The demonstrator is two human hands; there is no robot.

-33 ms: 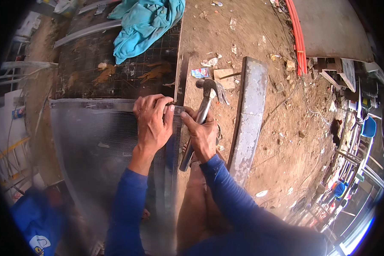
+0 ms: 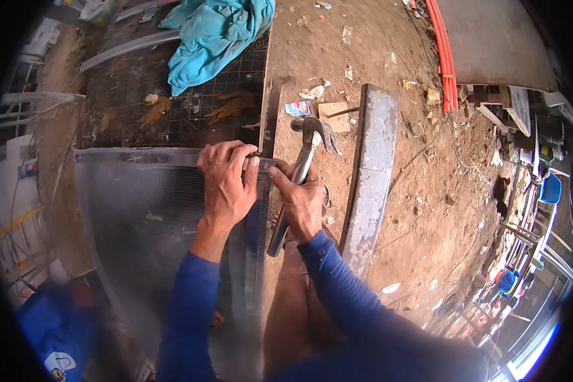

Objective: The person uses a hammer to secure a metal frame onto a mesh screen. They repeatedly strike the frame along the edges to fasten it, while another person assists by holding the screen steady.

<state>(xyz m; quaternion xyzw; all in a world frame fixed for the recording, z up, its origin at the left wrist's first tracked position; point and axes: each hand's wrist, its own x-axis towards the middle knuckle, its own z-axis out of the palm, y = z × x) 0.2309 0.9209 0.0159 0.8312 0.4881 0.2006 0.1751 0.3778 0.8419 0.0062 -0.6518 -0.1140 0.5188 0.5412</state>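
Note:
A sheet of wire mesh [image 2: 162, 210] lies over the dark tabletop, its upper right corner under my fingers. My left hand [image 2: 228, 181] is closed at that corner, thumb and fingertips pinching the mesh edge by a small metal strip [image 2: 266, 163]. From the other side, my right hand [image 2: 301, 200] presses thumb and finger on the strip's end. That same hand keeps a claw hammer [image 2: 306, 155] against the palm, head up and handle slanting down to the left. What lies between my left fingertips is too small to make out.
A dark worn board [image 2: 134, 124] stretches beyond the mesh, with a turquoise cloth [image 2: 213, 41] on it. Right of my hands, a long grey metal piece [image 2: 374, 172] rests above littered dirt. Orange pipes [image 2: 442, 57] lie farther off. Someone's blue garment [image 2: 54, 331] shows at lower left.

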